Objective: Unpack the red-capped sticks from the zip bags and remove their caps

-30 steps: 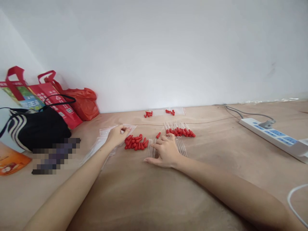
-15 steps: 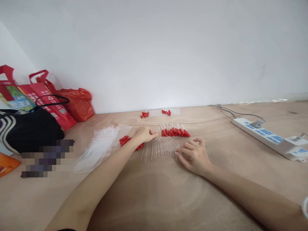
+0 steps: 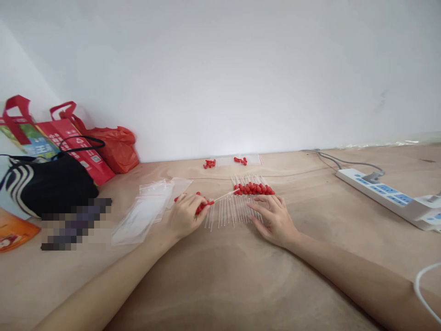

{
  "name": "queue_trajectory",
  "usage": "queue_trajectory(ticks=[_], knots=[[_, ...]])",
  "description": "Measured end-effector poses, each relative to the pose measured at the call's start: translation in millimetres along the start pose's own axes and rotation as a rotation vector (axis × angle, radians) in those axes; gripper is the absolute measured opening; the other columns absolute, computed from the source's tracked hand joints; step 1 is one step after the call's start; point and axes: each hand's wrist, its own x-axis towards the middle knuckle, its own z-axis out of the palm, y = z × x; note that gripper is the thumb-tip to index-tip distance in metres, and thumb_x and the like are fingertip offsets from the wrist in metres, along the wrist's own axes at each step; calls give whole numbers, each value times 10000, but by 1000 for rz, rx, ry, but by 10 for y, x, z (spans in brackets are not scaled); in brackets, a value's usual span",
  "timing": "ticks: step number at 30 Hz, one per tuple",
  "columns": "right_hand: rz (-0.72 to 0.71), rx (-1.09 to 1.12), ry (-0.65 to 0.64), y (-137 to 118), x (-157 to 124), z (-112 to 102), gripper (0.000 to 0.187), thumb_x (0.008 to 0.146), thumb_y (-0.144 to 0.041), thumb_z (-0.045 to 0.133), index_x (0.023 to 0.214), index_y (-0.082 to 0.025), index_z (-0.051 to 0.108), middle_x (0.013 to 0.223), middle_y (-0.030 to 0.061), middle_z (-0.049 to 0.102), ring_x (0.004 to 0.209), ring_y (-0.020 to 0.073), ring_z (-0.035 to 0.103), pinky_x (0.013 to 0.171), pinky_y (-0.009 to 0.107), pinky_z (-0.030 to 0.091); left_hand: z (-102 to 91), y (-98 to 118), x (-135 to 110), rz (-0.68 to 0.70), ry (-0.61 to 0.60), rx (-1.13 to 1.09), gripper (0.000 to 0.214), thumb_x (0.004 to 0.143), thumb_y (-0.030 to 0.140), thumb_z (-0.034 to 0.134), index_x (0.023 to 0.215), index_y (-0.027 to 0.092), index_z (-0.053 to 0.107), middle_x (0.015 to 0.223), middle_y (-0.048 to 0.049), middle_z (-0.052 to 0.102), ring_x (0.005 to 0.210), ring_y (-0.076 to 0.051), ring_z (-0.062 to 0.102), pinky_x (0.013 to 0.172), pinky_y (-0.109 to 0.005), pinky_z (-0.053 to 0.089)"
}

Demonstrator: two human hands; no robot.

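Observation:
My left hand (image 3: 188, 215) is closed on a dropper (image 3: 223, 196), pinching its red rubber bulb. The dropper's thin clear tube points right and slightly away, above the row. Under and beside that hand, loose red rubber bulbs (image 3: 200, 208) lie partly hidden. A row of bare clear tubes (image 3: 227, 214) lies side by side in front of me. My right hand (image 3: 274, 221) rests at the row's right end, thumb and fingers apart, with nothing visible between them. Just beyond lie finished droppers (image 3: 255, 188) with red bulbs, bulbs toward me.
Clear zip bags (image 3: 143, 214) lie left of the tubes. Small red bulbs (image 3: 209, 163) and a filled clear bag (image 3: 255, 159) are by the wall. A white power strip (image 3: 386, 193) is at right; shopping bags (image 3: 82, 151) and a black bag (image 3: 51, 184) stand at left.
My left hand has drawn back left and toward me; a dropper's tube now sticks out from it. My right hand stays at the row's end, its fingers a little more spread.

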Motion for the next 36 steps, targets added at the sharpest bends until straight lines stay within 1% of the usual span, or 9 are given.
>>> queue_trajectory(ticks=[3,6,11,16,21,23,27,31,36], knots=[[-82,2,-29,-49,29,19,327,791,-337,510,1086,-202,550,1097,96,539,1006,200,474,879,395,302,-15,93,-212,128,58,-39,105,797,213,481,714,164,523,661,-14,598,631,-143,522,645,-290,352],[-153,6,-67,-97,46,25,311,789,-373,515,1061,-230,565,1082,70,565,1021,202,473,933,438,239,2,203,-269,207,91,-81,45,780,178,513,741,160,525,663,-12,603,643,-143,525,638,-293,345],[-215,52,-65,-131,54,57,196,800,-340,518,954,-255,607,868,0,638,895,156,517,950,441,185,33,312,-232,277,137,-129,35,757,155,547,739,173,522,673,5,618,649,-133,524,649,-293,346],[-261,62,-16,-176,73,122,150,824,-273,489,890,-240,619,607,-39,593,708,109,500,925,415,200,22,344,-224,278,150,-126,33,753,159,553,735,176,533,695,5,634,664,-137,520,676,-303,364],[-273,59,-17,-196,67,140,166,834,-261,459,845,-223,620,601,-29,586,666,100,478,924,408,202,45,349,-194,273,67,-96,213,801,276,515,975,167,570,1044,-83,607,968,-211,501,821,-355,379],[-275,61,-19,-194,61,134,166,832,-262,456,833,-218,616,601,-28,584,666,100,474,930,409,195,72,350,-185,289,41,-110,202,827,268,478,965,163,582,1129,-96,568,1069,-220,459,869,-360,365],[-303,67,-38,-191,57,103,162,826,-250,455,775,-202,601,538,-44,550,648,97,462,932,406,182,96,339,-204,267,23,-156,148,839,219,460,789,180,595,1016,-36,634,1025,-197,507,879,-363,341],[-321,79,-64,-207,60,70,178,827,-252,448,735,-198,590,504,-51,530,657,102,464,927,406,174,65,334,-242,277,9,-168,131,832,212,474,756,205,581,877,24,666,945,-175,548,870,-376,314],[-297,103,-90,-211,49,48,196,831,-261,440,725,-205,596,487,-49,525,665,109,470,920,412,174,28,326,-249,299,19,-145,136,819,189,476,728,204,575,896,14,651,957,-190,524,857,-387,331]])
